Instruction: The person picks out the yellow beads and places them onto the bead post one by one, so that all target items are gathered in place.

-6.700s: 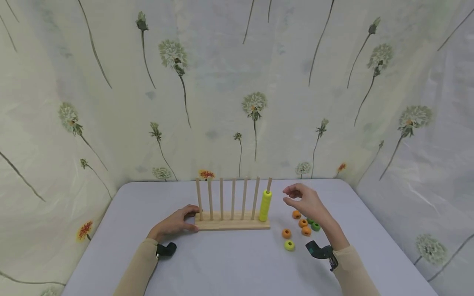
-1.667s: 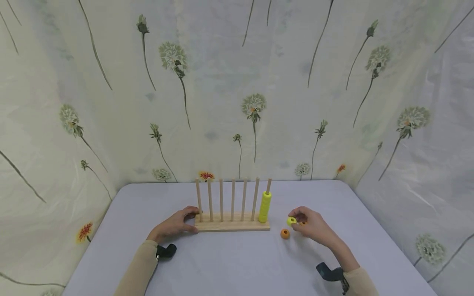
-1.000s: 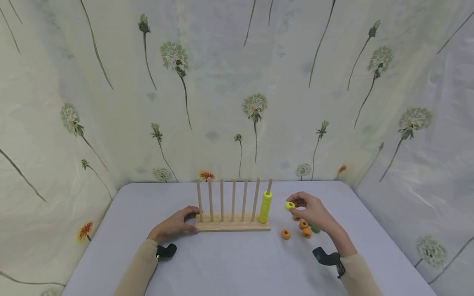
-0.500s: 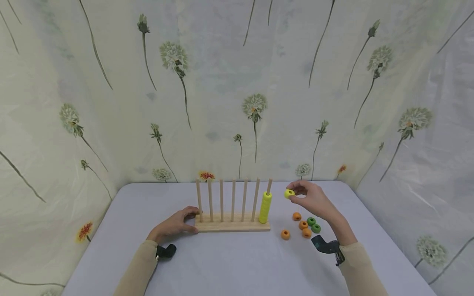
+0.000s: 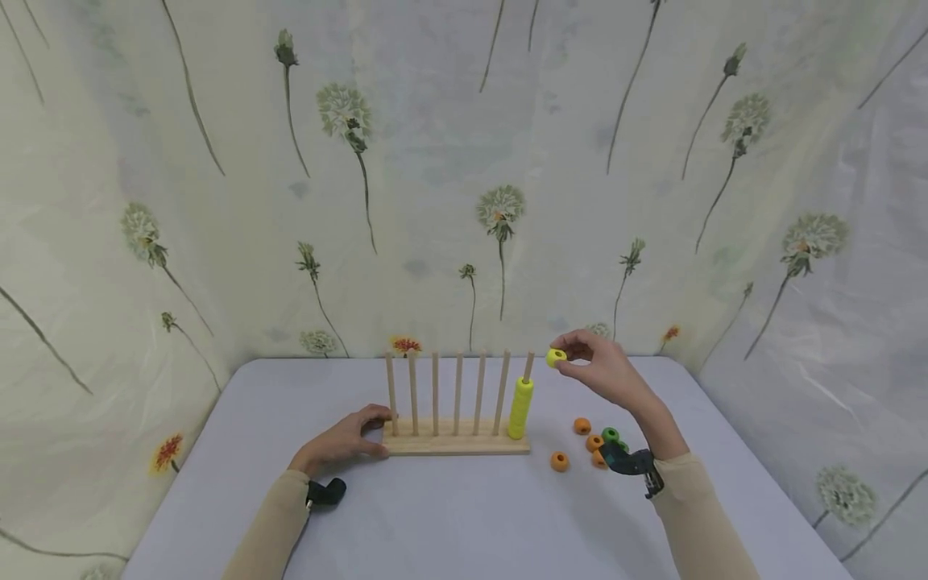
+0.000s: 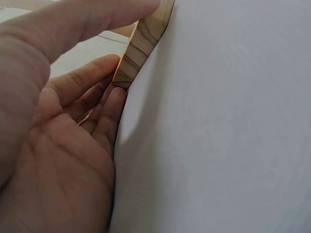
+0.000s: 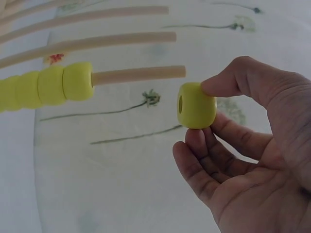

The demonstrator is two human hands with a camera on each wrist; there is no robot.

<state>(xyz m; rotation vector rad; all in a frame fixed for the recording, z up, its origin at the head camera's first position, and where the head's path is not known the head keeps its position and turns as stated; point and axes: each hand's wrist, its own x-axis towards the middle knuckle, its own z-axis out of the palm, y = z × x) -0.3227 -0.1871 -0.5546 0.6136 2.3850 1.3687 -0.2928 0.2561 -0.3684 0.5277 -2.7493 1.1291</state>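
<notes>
In the head view my right hand (image 5: 605,372) pinches a yellow bead (image 5: 556,358) between thumb and fingers, just right of the rightmost peg's top. The right wrist view shows that bead (image 7: 197,105) with its hole towards the peg (image 7: 141,74), apart from it. A stack of yellow beads (image 5: 519,409) sits on that peg, whose upper end is bare. My left hand (image 5: 345,440) grips the left end of the wooden peg rack (image 5: 457,445). In the left wrist view, thumb and fingers lie on either side of the rack's end (image 6: 141,46).
Several loose orange beads (image 5: 559,461) and green beads (image 5: 611,434) lie on the white table (image 5: 449,524) right of the rack, partly behind the right wrist camera (image 5: 627,461). The rack's other upright pegs (image 5: 435,395) are bare. A flowered curtain (image 5: 420,201) hangs behind.
My right hand picked up the yellow bead from the table, raised it, and carried it left towards the rightmost peg's top. My left hand stays on the rack.
</notes>
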